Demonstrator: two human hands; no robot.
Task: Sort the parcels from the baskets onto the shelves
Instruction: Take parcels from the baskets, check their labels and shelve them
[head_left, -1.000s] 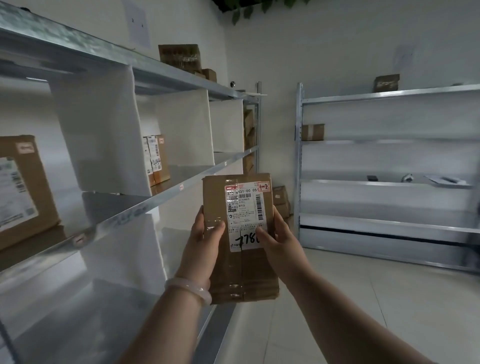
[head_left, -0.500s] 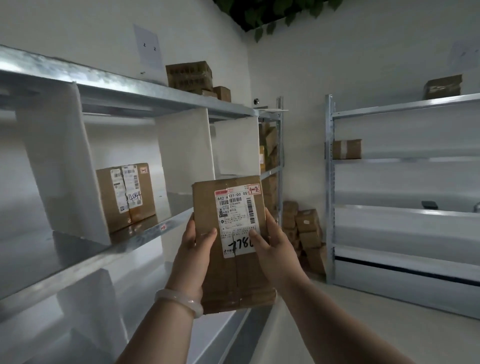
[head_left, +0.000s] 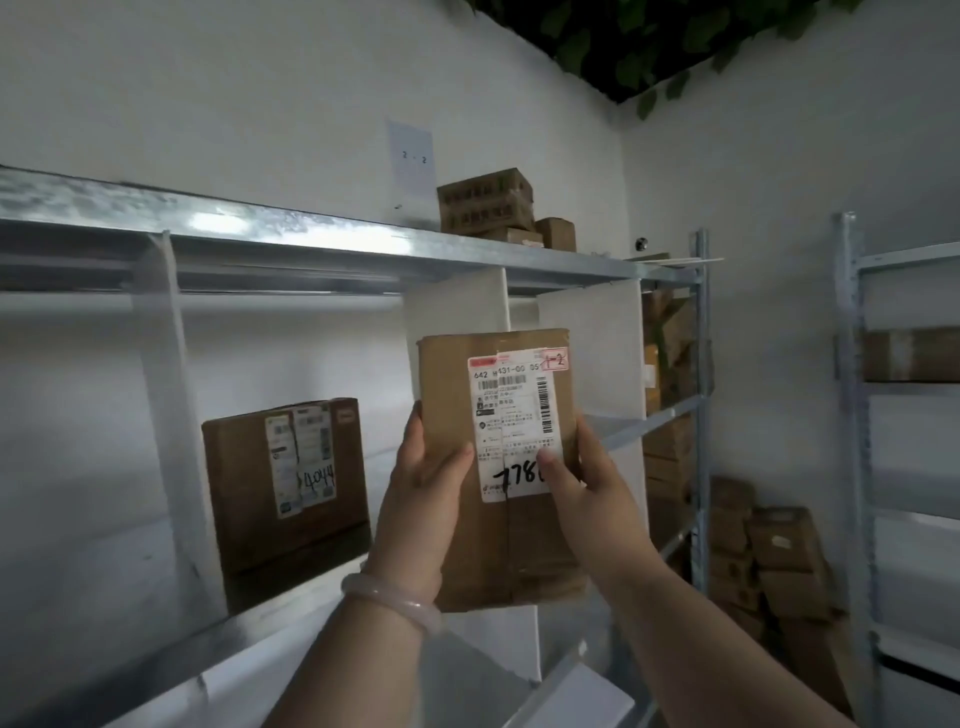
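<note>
Shelves (head_left: 311, 244) are filling the frame's left as the fingers of the left hand (head_left: 421, 499) and right hand (head_left: 592, 499) are clasping only the parcel's (head_left: 506, 540) sides, probably risking a slip or a snag on the divider (head_left: 457, 306).

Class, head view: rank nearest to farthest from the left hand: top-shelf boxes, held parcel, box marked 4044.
1. Held parcel: gripped in the left hand.
2. Box marked 4044: just left of it.
3. Top-shelf boxes: high above, farther back.

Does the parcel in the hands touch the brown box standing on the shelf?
Apart. The head view shows a strip of white wall between the held parcel and the box on the shelf.
</note>
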